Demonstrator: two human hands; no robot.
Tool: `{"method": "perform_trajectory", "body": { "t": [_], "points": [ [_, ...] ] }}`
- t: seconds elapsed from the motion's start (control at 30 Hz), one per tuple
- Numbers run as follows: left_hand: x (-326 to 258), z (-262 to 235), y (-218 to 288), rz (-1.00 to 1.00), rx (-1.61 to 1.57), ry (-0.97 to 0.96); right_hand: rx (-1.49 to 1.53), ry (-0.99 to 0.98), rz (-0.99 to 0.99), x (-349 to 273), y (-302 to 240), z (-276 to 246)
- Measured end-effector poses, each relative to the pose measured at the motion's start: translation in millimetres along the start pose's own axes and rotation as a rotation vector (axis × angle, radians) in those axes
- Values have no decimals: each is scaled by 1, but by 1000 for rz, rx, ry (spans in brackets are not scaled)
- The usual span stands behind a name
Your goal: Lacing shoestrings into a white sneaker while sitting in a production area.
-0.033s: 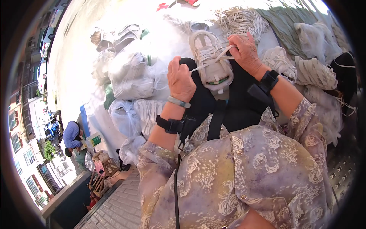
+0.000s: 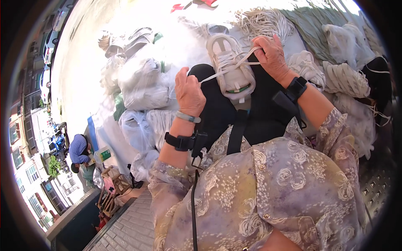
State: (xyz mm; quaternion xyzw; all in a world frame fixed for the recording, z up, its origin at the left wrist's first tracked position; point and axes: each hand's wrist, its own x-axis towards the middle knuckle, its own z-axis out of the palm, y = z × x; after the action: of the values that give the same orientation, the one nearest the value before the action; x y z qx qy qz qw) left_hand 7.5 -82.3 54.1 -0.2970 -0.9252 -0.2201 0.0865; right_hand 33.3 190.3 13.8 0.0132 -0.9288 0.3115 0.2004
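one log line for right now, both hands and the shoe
left hand: gripping lace | right hand: gripping lace | shoe: between hands

A shoe (image 2: 232, 69) lies between the wearer's knees (image 2: 204, 74), flanked by left hand (image 2: 190, 94) and right hand (image 2: 271, 57); plastic bags (image 2: 144, 94) lie farther left; heaped laces (image 2: 270, 26) lie beyond the right hand; bundles (image 2: 345, 79) lie right.
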Motion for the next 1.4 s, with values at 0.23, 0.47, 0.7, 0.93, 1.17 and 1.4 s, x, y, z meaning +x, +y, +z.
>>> {"method": "perform_trajectory", "body": {
  "t": [0.23, 0.47, 0.7, 0.93, 1.17, 1.4],
  "points": [
    [-63, -43, -78, -407, -172, -153, 139, 296, 96, 14, 24, -21],
    [1, 9, 4, -17, -108, -58, 483, 284, 92, 21, -7, -25],
    [32, 56, 42, 109, 48, -48, 617, 209, 126, 19, -17, -27],
    [32, 71, 26, 67, -257, 82, 710, 255, 177, 14, -12, -18],
    [15, 13, -11, -657, -849, 403, 243, 141, 7, 11, -28, -2],
    [-55, -64, -109, -763, -582, 668, 59, -76, -115, -6, -32, 29]
  ]
}}
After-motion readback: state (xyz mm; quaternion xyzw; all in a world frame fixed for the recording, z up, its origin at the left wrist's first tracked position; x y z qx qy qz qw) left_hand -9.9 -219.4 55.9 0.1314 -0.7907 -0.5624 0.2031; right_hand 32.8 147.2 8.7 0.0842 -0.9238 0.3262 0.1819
